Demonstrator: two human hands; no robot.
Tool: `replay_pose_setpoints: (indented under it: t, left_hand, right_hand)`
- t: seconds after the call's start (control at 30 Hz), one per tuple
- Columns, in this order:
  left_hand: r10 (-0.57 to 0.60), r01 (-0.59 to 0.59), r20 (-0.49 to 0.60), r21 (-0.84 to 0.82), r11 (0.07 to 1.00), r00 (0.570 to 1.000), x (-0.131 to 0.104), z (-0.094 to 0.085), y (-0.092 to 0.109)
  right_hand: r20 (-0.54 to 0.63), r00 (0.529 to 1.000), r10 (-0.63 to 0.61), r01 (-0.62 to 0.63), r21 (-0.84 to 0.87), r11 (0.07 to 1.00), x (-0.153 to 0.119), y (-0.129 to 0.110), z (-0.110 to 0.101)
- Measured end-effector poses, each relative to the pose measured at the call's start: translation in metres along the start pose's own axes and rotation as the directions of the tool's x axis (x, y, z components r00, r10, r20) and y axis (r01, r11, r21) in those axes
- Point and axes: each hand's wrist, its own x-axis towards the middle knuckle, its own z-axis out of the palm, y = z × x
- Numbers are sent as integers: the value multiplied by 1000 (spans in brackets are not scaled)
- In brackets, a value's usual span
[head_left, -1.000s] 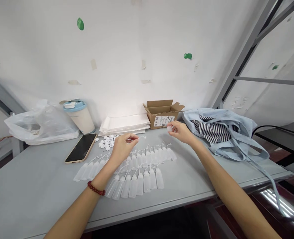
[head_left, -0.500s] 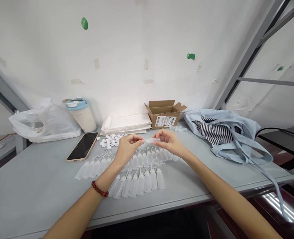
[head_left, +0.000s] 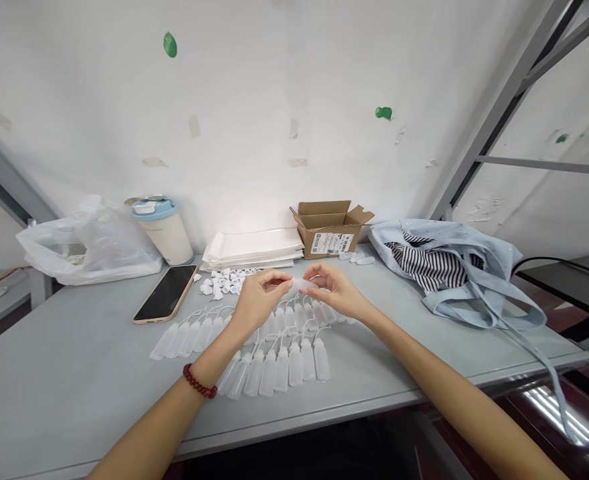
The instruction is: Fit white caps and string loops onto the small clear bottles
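Observation:
My left hand (head_left: 259,303) and my right hand (head_left: 335,290) meet above the grey table (head_left: 74,387), fingertips together on one small clear plastic bottle (head_left: 305,285) held sideways between them. My left fingers pinch its left end, where the nozzle cap sits; my right fingers grip its body. Below the hands lie two rows of small clear bottles with thin curved nozzles (head_left: 279,363). A heap of small white caps (head_left: 223,285) lies just beyond my left hand. A red bead bracelet (head_left: 199,385) circles my left wrist.
A phone (head_left: 165,303) lies face up at the left. Behind it stand a blue-lidded cup (head_left: 162,230) and a clear plastic bag (head_left: 92,247). White paper stack (head_left: 252,248), open cardboard box (head_left: 328,227), loose bottles (head_left: 357,257) and a light blue bag (head_left: 449,267) line the back and right.
My right hand came back from near the cardboard box with a small bottle. Both hands closed in on each other, and now hold the bottle between them.

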Motion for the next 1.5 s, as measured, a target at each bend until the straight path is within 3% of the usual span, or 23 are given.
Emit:
replay_pose_setpoints:
  t: [0.2,0.4,0.67,0.97,1.23,1.33,1.5]
  left_hand:
    - [114,-117,53,60,991,992,-4,1,3]
    - [227,-242,89,251,937,970,-6,-1,5]
    - [257,-302,171,346,888,951,-7,-3,9]
    - [372,-440,236,440,783,898,-9,-2,6]
    - [479,-568,305,451,688,823,-8,-2,-3]
    - [483,-555,275,451,699,831,-9,-2,0]
    - [527,-524,138,470,710,838,-11,-2,7]
  right_hand:
    - [71,997,32,-35,41,999,-2,0,3]
    - [79,997,-10,13,-43,999,-3,-4,7]
    - [54,998,42,-46,69,997,-3,-3,8]
    - [54,998,15,-22,119,993,-3,-1,8]
    - [81,997,9,-22,168,985,-3,-1,9]
    - [78,997,18,-33,190,981,-2,-2,8]
    - [56,998,37,-50,235,971,-2,-5,6]
